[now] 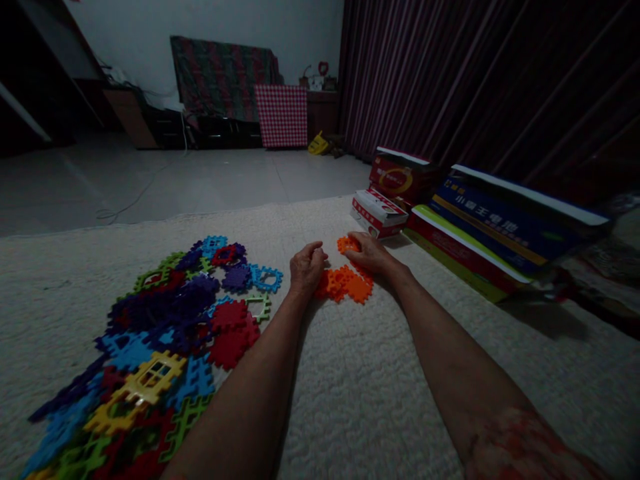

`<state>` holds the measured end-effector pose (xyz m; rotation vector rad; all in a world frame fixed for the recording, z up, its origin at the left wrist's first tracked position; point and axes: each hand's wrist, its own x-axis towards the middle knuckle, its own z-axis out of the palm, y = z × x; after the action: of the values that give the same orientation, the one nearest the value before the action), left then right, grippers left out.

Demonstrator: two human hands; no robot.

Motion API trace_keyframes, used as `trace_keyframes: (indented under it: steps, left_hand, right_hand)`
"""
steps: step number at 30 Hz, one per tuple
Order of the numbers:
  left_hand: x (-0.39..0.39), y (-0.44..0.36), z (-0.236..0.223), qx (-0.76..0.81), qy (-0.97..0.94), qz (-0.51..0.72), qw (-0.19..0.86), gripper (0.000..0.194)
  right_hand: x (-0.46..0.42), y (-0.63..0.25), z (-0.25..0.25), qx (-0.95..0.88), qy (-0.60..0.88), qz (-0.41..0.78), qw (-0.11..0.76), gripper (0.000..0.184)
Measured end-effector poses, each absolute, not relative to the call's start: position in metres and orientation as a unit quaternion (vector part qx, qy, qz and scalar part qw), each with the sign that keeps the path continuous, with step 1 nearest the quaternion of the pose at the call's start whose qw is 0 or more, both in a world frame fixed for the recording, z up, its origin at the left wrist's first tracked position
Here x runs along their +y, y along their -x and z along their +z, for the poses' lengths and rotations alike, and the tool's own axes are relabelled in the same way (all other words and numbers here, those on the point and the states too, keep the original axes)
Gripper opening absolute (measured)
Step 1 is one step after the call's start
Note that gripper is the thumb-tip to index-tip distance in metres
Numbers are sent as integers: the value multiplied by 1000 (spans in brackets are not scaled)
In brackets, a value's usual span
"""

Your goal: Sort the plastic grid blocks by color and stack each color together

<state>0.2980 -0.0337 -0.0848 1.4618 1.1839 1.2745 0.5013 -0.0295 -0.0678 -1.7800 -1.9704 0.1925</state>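
Note:
On a cream shaggy rug [380,393] lies a small cluster of orange toothed plastic tiles [345,283]. My left hand [306,267] rests at the cluster's left edge with its fingers curled into a loose fist. My right hand [369,253] lies on the cluster's far right, fingers bent over one orange tile [346,244]. What the left fingers hold, if anything, is hidden.
A big heap of mixed tiles [170,333] in blue, purple, red, green and yellow spreads at the left. Stacked cardboard boxes [480,227] line the right beside a dark curtain [490,80]. A cable [130,200] trails over the grey floor beyond the rug.

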Motion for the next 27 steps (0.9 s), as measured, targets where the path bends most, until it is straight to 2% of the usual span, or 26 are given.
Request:
trace_keyframes:
  steps: [3, 8, 14, 19, 23, 27]
  left_hand:
    - [-34, -298, -86, 469, -581, 508, 429, 34]
    - [-35, -298, -83, 459, -562, 524, 445, 37]
    - [-35, -297, -83, 481, -562, 523, 423, 38]
    - [-34, -296, -84, 488, -564, 521, 414, 38]
    - [-34, -297, -83, 480, -557, 524, 430, 40]
    - [-31, -294, -84, 472, -535, 537, 451, 44]
  right_hand:
    - [-30, -501, -66, -722, 653, 72, 215, 43]
    - [-31, -497, -62, -715, 658, 80, 222, 57]
    - [-37, -492, -53, -721, 649, 91, 225, 33]
    - [-36, -493, -55, -729, 645, 79, 217, 28]
    - [-33, -498, -59, -729, 633, 94, 243, 40]
    - [-35, -502, -63, -707, 603, 138, 344, 56]
